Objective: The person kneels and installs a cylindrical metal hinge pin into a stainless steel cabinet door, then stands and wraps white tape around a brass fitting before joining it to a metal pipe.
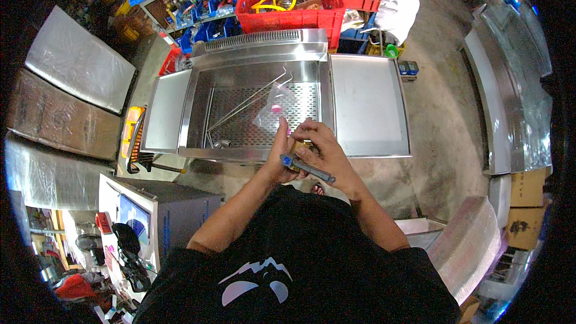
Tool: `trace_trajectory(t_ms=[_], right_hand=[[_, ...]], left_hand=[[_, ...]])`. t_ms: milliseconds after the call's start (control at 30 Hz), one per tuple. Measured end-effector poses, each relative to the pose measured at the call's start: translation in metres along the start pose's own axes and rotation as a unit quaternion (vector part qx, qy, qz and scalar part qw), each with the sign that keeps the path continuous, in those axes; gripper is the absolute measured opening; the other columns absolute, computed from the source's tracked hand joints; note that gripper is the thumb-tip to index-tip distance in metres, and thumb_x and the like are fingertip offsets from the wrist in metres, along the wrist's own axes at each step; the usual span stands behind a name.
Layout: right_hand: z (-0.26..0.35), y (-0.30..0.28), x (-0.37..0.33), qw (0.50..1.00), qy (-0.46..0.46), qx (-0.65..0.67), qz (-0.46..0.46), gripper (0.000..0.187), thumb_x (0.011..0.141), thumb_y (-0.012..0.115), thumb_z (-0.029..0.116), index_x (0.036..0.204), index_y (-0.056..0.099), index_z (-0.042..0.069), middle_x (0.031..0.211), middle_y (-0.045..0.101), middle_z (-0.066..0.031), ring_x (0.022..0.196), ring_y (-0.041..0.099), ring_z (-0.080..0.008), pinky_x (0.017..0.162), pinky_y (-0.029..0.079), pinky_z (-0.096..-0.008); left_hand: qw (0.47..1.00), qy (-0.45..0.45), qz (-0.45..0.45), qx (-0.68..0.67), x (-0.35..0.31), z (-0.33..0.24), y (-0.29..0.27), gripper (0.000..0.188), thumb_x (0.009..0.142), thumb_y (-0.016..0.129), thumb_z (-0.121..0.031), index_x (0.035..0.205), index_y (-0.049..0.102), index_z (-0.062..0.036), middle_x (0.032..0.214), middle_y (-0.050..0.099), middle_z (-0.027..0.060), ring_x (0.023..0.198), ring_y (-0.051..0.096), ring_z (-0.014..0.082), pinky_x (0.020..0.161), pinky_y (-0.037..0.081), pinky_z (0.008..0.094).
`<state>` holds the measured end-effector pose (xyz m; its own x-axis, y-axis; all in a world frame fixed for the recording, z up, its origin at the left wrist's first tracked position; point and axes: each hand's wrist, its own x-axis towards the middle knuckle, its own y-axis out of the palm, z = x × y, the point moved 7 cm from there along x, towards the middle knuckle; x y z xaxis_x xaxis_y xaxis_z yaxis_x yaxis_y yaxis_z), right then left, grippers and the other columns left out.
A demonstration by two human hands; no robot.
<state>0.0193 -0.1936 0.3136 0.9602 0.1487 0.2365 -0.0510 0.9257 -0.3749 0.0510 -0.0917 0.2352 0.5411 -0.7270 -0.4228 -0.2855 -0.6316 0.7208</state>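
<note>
My left hand (279, 154) is closed, thumb up, around the head end of a grey wrench-like tool (315, 172) with a blue patch. My right hand (324, 151) curls its fingers over a small brass-coloured fitting (306, 144), right against the left hand. Fingers hide much of both items. Just beyond the hands, a clear plastic bag (268, 117) with a bright pink piece lies in a stainless steel unit (258, 55) with a perforated bottom. Two thin bent metal tubes (243, 105) slant across this bottom, and a small metal elbow (222, 144) sits near its front left corner.
Flat side panels (369, 105) flank the unit. Behind it stand a red crate (291, 21) with yellow hose and a rack of blue bins (210, 29). Wrapped panels (81, 60) line the left, a dark blue-grey cabinet (186, 213) the near left, and cardboard boxes (528, 222) the right.
</note>
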Motion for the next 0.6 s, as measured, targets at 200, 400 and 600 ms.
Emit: trace_trajectory(t_ms=[200,400,600], right_hand=[[0.008,0.001,0.003,0.999,-0.019,0.028,-0.03,0.048,0.099,0.059,0.045,0.118,0.057,0.002,0.129,0.051,-0.0176,0.124,0.053,-0.0308,0.101,0.048,-0.0396],[-0.001,0.003,-0.009,0.994,0.069,0.071,-0.053,0.049,0.093,0.069,0.036,0.125,0.05,0.003,0.122,0.058,-0.0191,0.109,0.062,-0.0367,0.094,0.051,-0.0446],[0.007,-0.013,-0.015,0.974,-0.078,-0.142,-0.156,0.053,0.086,0.076,0.036,0.119,0.048,0.005,0.118,0.065,-0.0175,0.105,0.065,-0.0355,0.089,0.053,-0.0421]], left_hand=[[0.998,0.021,-0.013,0.063,-0.01,-0.009,0.012,0.101,0.086,0.02,-0.088,0.148,0.035,-0.0104,0.099,0.064,0.0124,0.055,0.065,0.0171,0.038,0.05,0.0268],[0.986,0.093,-0.121,0.067,-0.014,-0.022,0.019,0.087,0.096,0.024,-0.075,0.141,0.047,-0.0043,0.116,0.067,0.0152,0.066,0.07,0.0194,0.057,0.059,0.0302],[0.958,0.044,-0.162,0.234,-0.055,-0.038,0.014,0.062,0.105,0.031,-0.057,0.129,0.052,-0.0039,0.106,0.064,0.0114,0.089,0.068,0.0206,0.07,0.057,0.0329]])
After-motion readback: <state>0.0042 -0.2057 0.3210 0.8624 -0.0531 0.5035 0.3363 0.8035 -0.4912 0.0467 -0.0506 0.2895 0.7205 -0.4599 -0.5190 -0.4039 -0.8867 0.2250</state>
